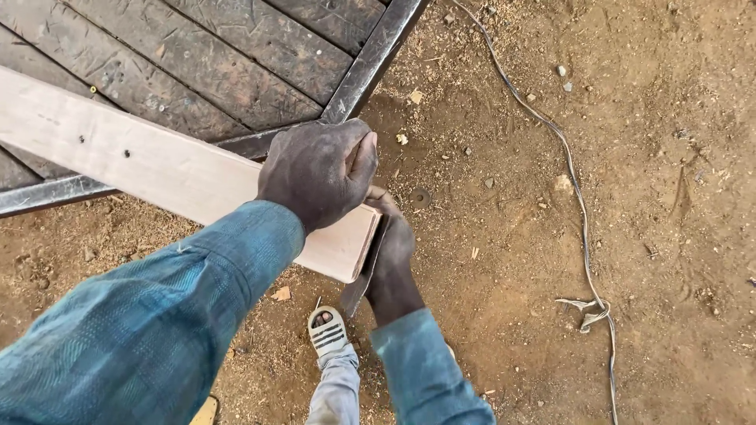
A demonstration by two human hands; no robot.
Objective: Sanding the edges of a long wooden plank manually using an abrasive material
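Where the pale planed wooden plank [157,161] overhangs a dark metal-framed timber platform [236,63], left hand [319,173] clamps its end from above; right hand [394,252] presses a dark flat tool [364,271] against the end, above sawdust-strewn earth [630,197].

Two hands at the end of a pale wooden plank

Left hand [319,177] grips the pale wooden plank [157,169] from above; right hand [391,252] presses a dark flat metal tool [364,275] against its end, over sawdust-strewn dirt ground [630,197]
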